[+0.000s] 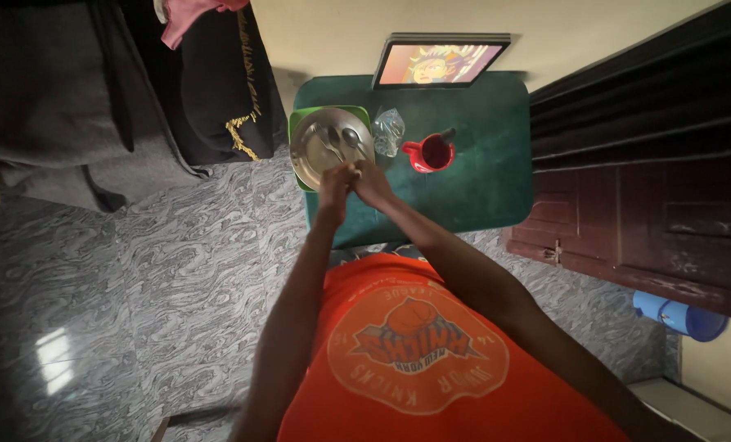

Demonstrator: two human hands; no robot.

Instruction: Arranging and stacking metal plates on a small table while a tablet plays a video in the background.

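**Both hands meet at the rim of the steel plate**

The left hand and right hand are pressed close together, fingers curled, at the near edge of a round, shiny stainless-steel plate. Whether they pinch the rim or something small between them cannot be told — the fingertips are hidden from this angle. The plate rests on a square green plastic tray at the left end of a small dark-green table, and two metal spoons lie in its bowl, handles towards the hands.

The step in hand looks like taking hold at the plate's edge; any lift would call for a level carry, since smooth steel lets spoons slide.

Just beside the plate sits a crumpled clear plastic wrapper, then a glossy red mug. A tablet with a bright screen leans against the wall — grey marbled floor tiles below.
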